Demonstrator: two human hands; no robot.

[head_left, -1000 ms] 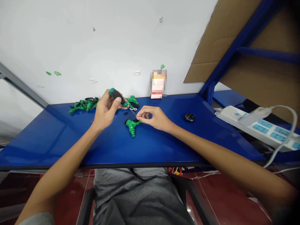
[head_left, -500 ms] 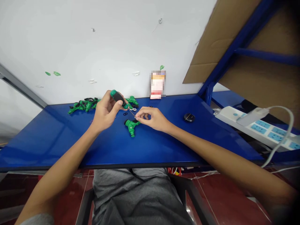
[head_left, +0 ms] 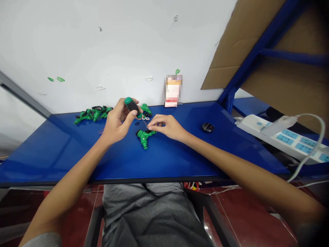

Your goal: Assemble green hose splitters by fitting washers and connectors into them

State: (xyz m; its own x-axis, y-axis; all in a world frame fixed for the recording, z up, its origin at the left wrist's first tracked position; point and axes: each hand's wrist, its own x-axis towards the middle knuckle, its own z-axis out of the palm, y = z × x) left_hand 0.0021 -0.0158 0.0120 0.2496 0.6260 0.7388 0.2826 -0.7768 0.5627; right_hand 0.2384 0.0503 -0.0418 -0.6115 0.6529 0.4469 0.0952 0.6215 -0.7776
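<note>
My left hand grips a screwdriver with a green and black handle, its thin shaft slanting down to the right. A green three-way plastic fitting lies on the blue table just below the shaft's tip. My right hand is pinched at the tip of the shaft, right above the fitting; what sits between the fingertips is too small to make out.
More green fittings lie at the back left, and small black and white rings lie behind the hands. A black round part sits to the right. A white power strip with a cable lies far right under a blue shelf frame.
Both hands have dropped slightly toward the fitting, and the screwdriver handle now stands steeper. The fitting has stayed in place.
</note>
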